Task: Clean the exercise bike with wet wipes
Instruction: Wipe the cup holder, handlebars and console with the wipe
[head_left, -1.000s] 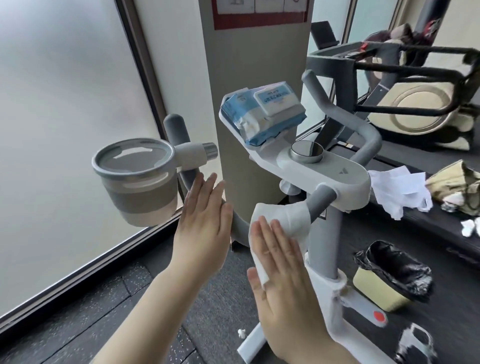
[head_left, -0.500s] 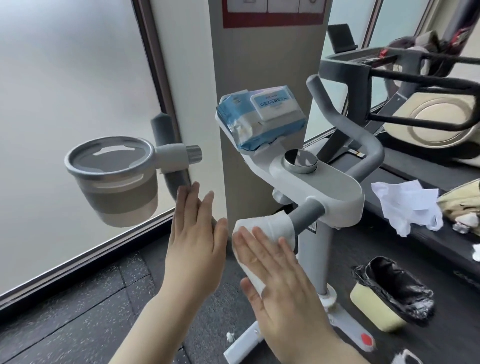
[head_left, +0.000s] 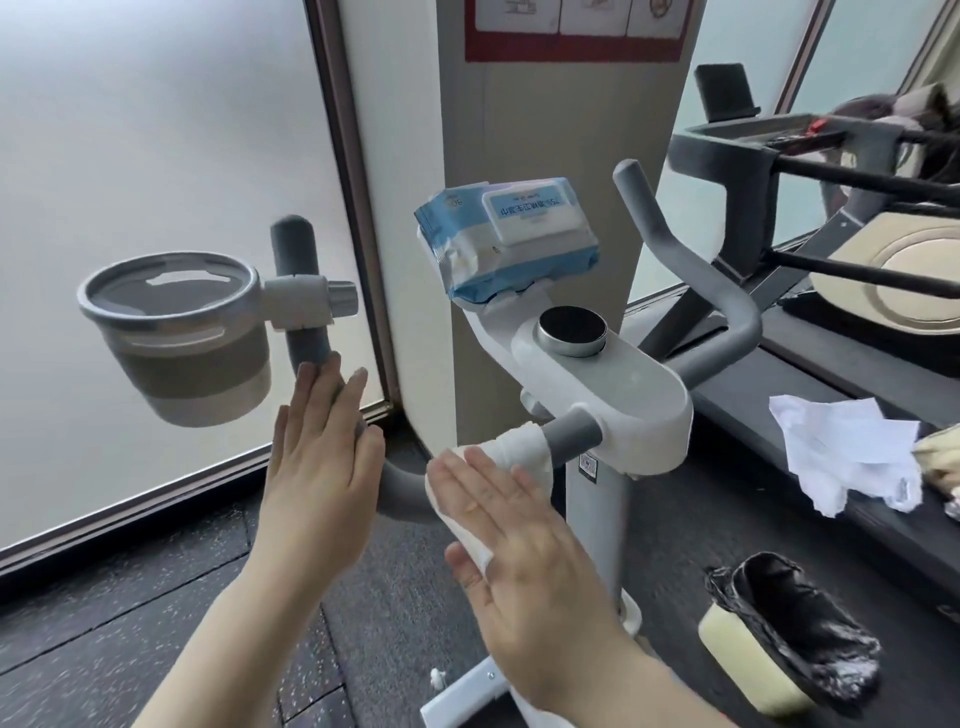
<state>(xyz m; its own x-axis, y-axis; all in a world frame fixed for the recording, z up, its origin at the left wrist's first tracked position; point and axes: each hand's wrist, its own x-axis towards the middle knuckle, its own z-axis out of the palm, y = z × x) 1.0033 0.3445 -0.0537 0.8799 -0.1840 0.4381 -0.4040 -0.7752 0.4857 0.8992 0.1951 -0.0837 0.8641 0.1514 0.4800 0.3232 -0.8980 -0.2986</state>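
Shifted a bit vs. the frame 1 s ago: both hands moved left along the grey bar, view closer now, cup holder lower-left in frame.

Left hand (head_left: 317, 467) flat, fingers straight and together, palm pressed on the bent grey handlebar (head_left: 400, 488) just below the cup holder (head_left: 171, 338); nothing grasped, only touching. Fingertips (head_left: 311, 379) reach up to the upright part of the bar, near the holder's clamp.

Right hand (head_left: 524, 566) also flat, fingers extended, pressing a white wet wipe (head_left: 514, 452) on the same bar. Wipe wrapped around the bar just beside the white console (head_left: 623, 395), one end hanging down under the palm, w/ thumb at its lower edge. Not clenched; cannot tell if thumb really pinches the wipe.

Exercise bike in centre of view: white console w/ round dark knob (head_left: 571, 325), grey bars going out both sides, white post down to the floor. Pack of wet wipes (head_left: 509, 239), blue w/ white lid, resting tilted on the console's upper shelf.

Elsewhere: crumpled white tissue (head_left: 852, 447) on the dark ledge at right, well apart from the hands. Small yellow bin w/ black bag (head_left: 779, 639) on the floor, lower right. Treadmill frame (head_left: 779, 145) behind. Frosted window (head_left: 130, 156) at left, beige pillar (head_left: 545, 130) behind the bike.
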